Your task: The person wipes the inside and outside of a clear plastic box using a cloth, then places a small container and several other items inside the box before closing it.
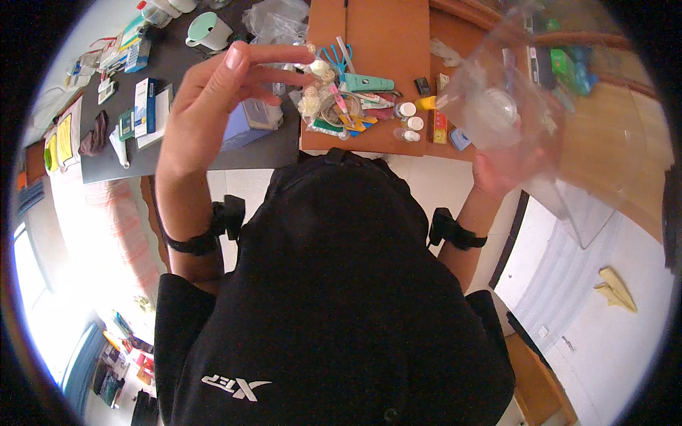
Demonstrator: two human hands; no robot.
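My left hand (213, 90) is raised over the dark tabletop, its fingers apart and holding nothing; below it lies a blue-purple box (250, 123). On the right, my right hand (503, 165) holds a large clear plastic container (581, 133), partly seen through its walls. Past my left fingertips, a pile on the brown board (373, 32) includes cream artificial flowers (310, 105), blue-handled scissors (338, 57), a teal tube (368, 82) and a round clear dish (333, 109). Small white-capped bottles (407, 109) stand right of the pile, beside a yellow-capped item (425, 103).
A mug with a green lid (209, 30) and a crumpled clear plastic bag (274, 21) are at the back. Boxes (145, 106), a white device (106, 91) and a dark cloth (96, 136) lie at the left. A red-yellow box (440, 127) and a blue case (459, 138) are near my right hand.
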